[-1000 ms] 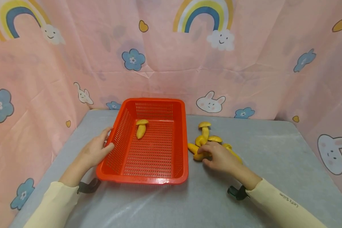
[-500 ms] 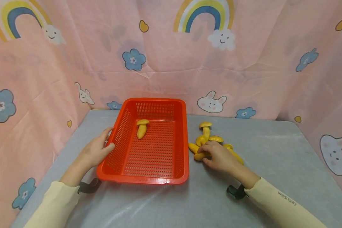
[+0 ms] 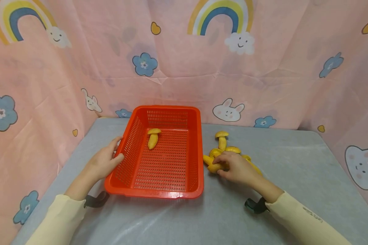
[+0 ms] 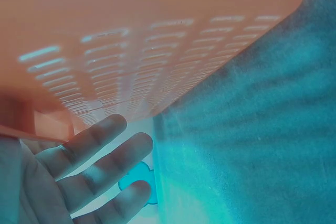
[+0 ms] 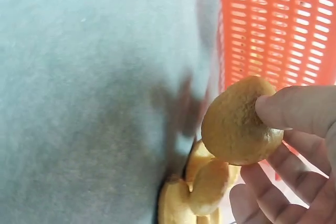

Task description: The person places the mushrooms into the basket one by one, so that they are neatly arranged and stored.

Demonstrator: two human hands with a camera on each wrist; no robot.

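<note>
A patterned pink cloth [image 3: 181, 81] hangs behind a grey table [image 3: 294, 177], on which a red basket [image 3: 159, 193] stands. The person's left hand [image 3: 102, 161] rests at the basket's left rim, thumb on the edge, fingers loosely outstretched along the outside; the right hand [image 3: 237, 168], just beyond the basket's right wall, pinches a yellow mushroom [image 5: 231, 129] between thumb and fingers. Other mushrooms [image 3: 222, 142] lie clustered about that hand, some partly hidden, and a single mushroom [image 3: 153, 140] lies inside the basket, toward its far left
</note>
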